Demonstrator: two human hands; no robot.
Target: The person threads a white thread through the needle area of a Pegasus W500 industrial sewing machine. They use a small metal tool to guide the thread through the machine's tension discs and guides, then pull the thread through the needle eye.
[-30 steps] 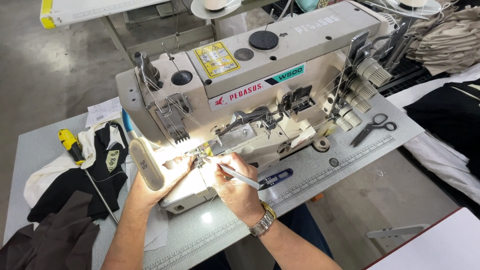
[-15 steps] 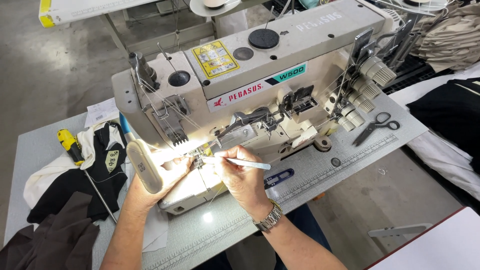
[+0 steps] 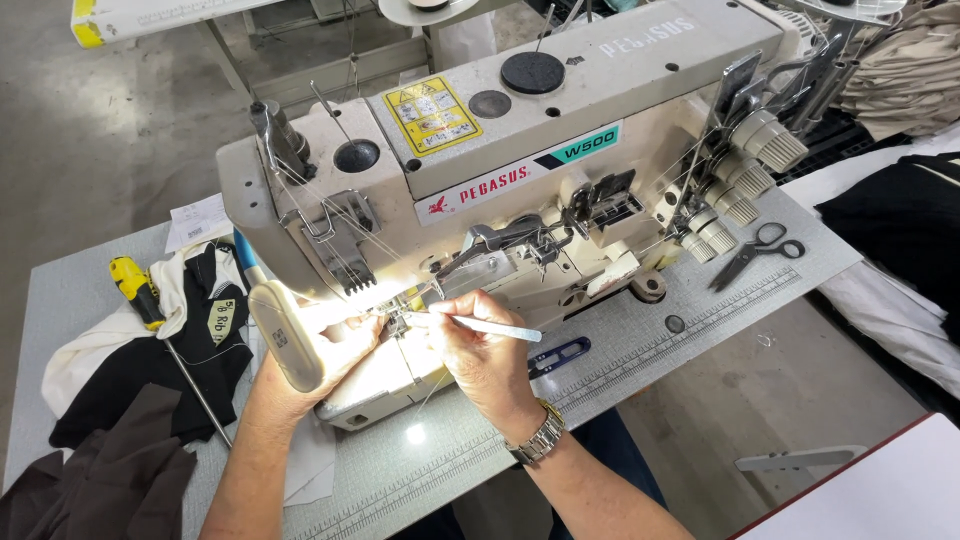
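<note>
A cream industrial sewing machine (image 3: 560,130) stands on a grey table (image 3: 700,330). My right hand (image 3: 485,350) grips white tweezers (image 3: 490,326), whose tips point left into the brightly lit needle area (image 3: 392,310). My left hand (image 3: 320,355) reaches in from the left, its fingertips at the same needle area, partly hidden behind the machine's lamp housing (image 3: 285,335). Thin threads run down the machine's front. A metal watch sits on my right wrist.
Black scissors (image 3: 755,250) lie on the table at the right. Small blue thread snips (image 3: 560,355) lie by my right hand. A yellow-handled screwdriver (image 3: 140,290) and dark and white fabric pieces (image 3: 130,370) lie at the left. More fabric lies at the far right.
My right hand has turned the tweezers from pointing down-right to lying nearly level, tips at the needle. The view has shifted slightly closer. My left hand stays at the needle area.
</note>
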